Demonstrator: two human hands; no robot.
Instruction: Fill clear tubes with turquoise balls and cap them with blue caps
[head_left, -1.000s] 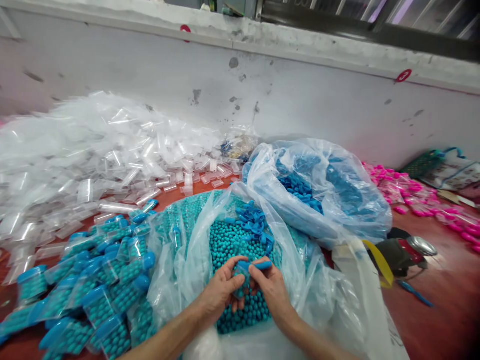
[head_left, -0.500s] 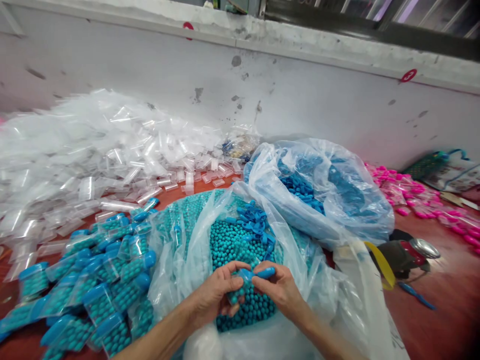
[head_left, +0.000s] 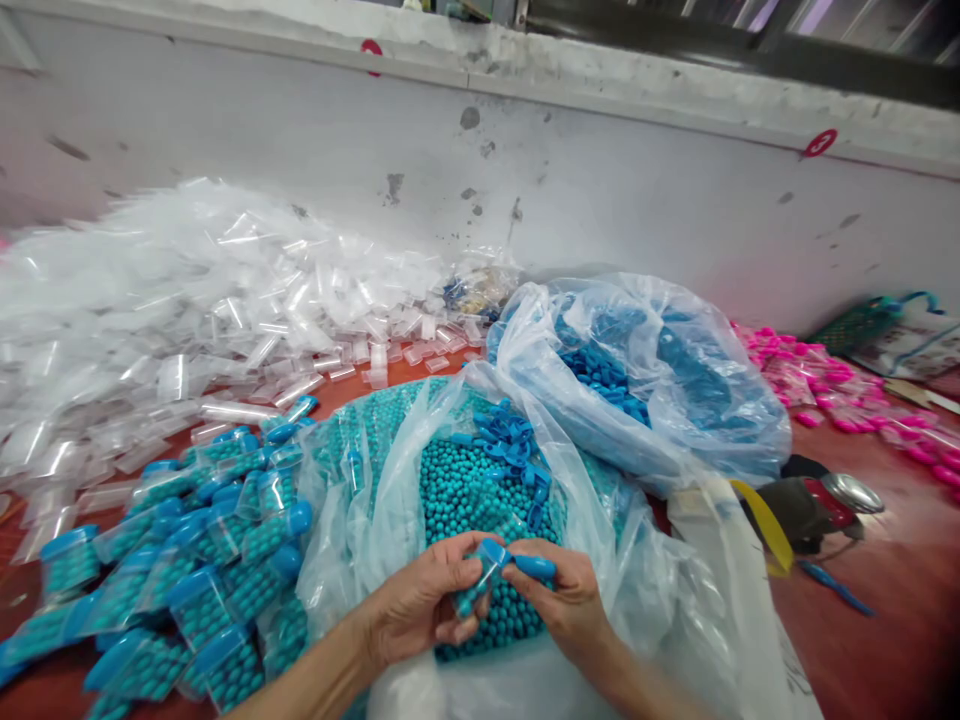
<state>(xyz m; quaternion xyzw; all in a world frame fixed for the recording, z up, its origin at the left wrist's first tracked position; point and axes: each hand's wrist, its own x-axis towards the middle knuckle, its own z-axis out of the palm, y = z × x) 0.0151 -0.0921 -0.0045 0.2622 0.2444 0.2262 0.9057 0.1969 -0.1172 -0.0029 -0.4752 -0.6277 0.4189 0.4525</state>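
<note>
My left hand (head_left: 420, 605) is closed around a small clear container (head_left: 471, 598) with teal beads inside and a blue piece at its top. A blue cap (head_left: 534, 567) is pinched in my right hand (head_left: 566, 600), close beside the container's upper end; whether the two touch I cannot tell. Both hands are over an open plastic bag (head_left: 397, 500) of teal beads (head_left: 457, 495). On those beads lies a cluster of loose blue caps (head_left: 514, 445).
Filled containers (head_left: 202, 600) with blue caps are heaped on the left, below a large pile of clear empty tubes (head_left: 187, 300). Behind the beads sits another bag (head_left: 705, 410) with blue caps. Pink-capped pieces (head_left: 832, 385) and a dark tool (head_left: 817, 510) lie rightward on the red table (head_left: 885, 640).
The blue piece at the container's top shows more plainly as my hands have turned slightly. Both hands stay over the bead bag, still holding the container and the cap.
</note>
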